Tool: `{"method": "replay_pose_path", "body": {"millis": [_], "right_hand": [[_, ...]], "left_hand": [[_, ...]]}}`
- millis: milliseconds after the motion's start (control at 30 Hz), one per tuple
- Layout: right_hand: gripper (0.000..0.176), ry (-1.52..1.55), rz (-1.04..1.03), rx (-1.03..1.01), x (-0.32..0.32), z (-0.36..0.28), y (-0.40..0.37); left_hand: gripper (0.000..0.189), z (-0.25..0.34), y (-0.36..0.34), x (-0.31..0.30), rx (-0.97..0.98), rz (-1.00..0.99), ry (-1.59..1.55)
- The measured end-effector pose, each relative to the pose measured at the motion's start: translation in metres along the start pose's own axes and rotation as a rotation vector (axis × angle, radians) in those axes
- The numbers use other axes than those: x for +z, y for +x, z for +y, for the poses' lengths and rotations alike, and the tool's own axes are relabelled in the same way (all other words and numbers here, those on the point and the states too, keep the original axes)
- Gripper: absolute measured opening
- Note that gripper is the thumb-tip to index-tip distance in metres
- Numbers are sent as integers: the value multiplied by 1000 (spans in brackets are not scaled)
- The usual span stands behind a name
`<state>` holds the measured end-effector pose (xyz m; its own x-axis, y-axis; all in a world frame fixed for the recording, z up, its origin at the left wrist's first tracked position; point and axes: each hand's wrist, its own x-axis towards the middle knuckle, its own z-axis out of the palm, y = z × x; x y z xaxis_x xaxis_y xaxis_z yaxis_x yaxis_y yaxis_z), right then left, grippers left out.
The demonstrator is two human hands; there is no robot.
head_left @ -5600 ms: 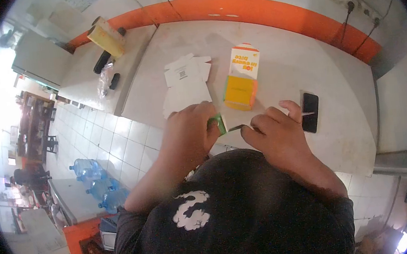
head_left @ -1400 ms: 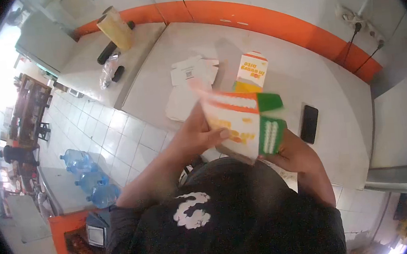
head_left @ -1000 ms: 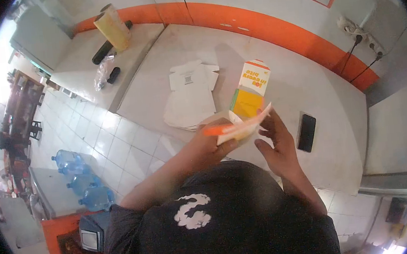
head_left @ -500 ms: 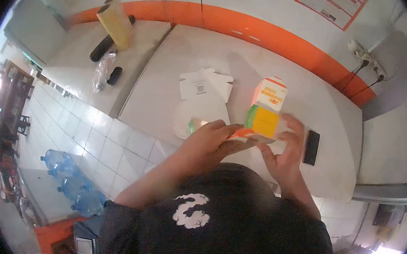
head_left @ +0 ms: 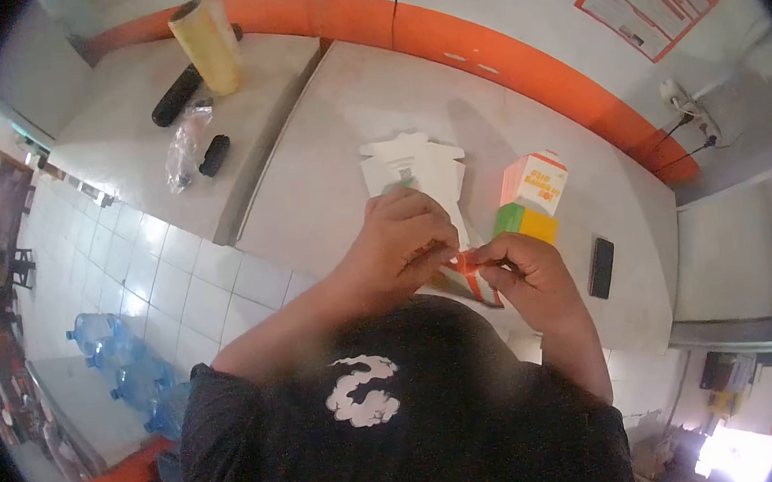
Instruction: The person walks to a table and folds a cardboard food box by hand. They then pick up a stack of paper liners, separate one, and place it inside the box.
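Observation:
My left hand (head_left: 405, 244) and my right hand (head_left: 526, 273) meet close to my body, at the table's near edge. Both pinch a small orange and white carton piece (head_left: 471, 275) between their fingertips. Its exact shape is partly covered by my fingers. Just beyond my right hand stand a green and yellow box (head_left: 525, 223) and a white and orange printed carton (head_left: 538, 184). Flat white card pieces (head_left: 426, 169) lie on the table (head_left: 304, 174) beyond my left hand, which hides part of them.
A black phone (head_left: 601, 267) lies at the right of the table. On the left counter are yellowish rolls (head_left: 208, 53), a black cylinder (head_left: 176, 95), a clear plastic bag (head_left: 188, 149) and a small black object (head_left: 214, 155). Blue water bottles (head_left: 125, 353) stand on the floor.
My right hand has left the yellow box's side and now grips the carton piece. My left hand has moved slightly farther from my body, over the white card. The view has shifted a little.

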<state>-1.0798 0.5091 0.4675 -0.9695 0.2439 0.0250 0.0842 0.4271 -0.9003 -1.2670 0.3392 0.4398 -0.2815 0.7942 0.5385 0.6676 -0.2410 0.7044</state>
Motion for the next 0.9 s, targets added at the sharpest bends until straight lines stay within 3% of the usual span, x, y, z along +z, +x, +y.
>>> {"method": "replay_pose_path", "body": {"millis": [100, 200, 300, 400, 500, 600, 700, 800, 900], "right_hand": [[20, 232, 54, 199, 13, -17, 7], [23, 311, 81, 125, 28, -16, 11], [25, 255, 44, 101, 38, -14, 14], [28, -112, 17, -58, 41, -30, 21], [30, -116, 57, -74, 51, -43, 25], [29, 0, 196, 72, 58, -30, 29], [28, 208, 329, 29, 63, -36, 33], [29, 268, 232, -61, 67, -41, 36], [32, 363, 154, -10, 71, -40, 38]], "left_hand": [[18, -7, -2, -17, 124, -55, -56], [18, -15, -2, -32, 164, -103, -83], [16, -17, -3, -45, 200, -132, -73], [13, -19, -7, -53, 46, -241, -50], [13, -39, -15, -47, 51, -298, -267], [13, -42, -16, -55, 218, -93, -226], [16, -40, -15, -69, 273, 0, -134], [17, -36, -13, -73, 319, 35, -118], [19, -33, -10, -79, 340, -10, -101]]}}
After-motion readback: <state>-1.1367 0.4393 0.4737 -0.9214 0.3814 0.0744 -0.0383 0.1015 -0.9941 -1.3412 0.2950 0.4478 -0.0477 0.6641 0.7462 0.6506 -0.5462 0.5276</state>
